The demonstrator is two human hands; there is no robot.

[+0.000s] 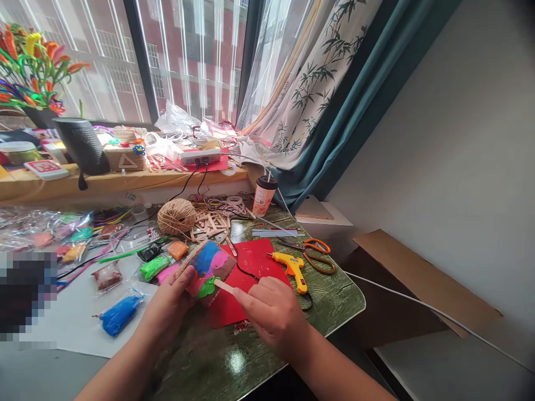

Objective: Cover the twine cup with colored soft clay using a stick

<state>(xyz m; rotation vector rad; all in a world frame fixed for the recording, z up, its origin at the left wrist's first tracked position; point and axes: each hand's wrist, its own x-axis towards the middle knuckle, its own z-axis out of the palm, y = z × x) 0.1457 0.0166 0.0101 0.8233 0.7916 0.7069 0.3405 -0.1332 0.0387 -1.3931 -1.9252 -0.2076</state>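
My left hand (173, 301) is closed on the left edge of a small tilted brown board (228, 268), its thumb on top. Blue, pink and green patches of what looks like modelling clay cover part of the board. In my right hand (273, 306) a wooden craft stick (223, 285) is pinched, its tip touching the green clay (207, 287). Beneath the board lies a red sheet (254, 259). Bags of green clay (155, 267), orange clay (178, 249) and blue clay (120, 316) rest left of my hands.
Right of the red sheet lie a yellow glue gun (295, 272) and orange-handled scissors (320, 256). Behind are a twine ball (176, 216), loose craft sticks (211, 224) and a paper cup (264, 196). A power strip (200, 156) sits on the sill. A white cable (401, 289) crosses the table's right edge.
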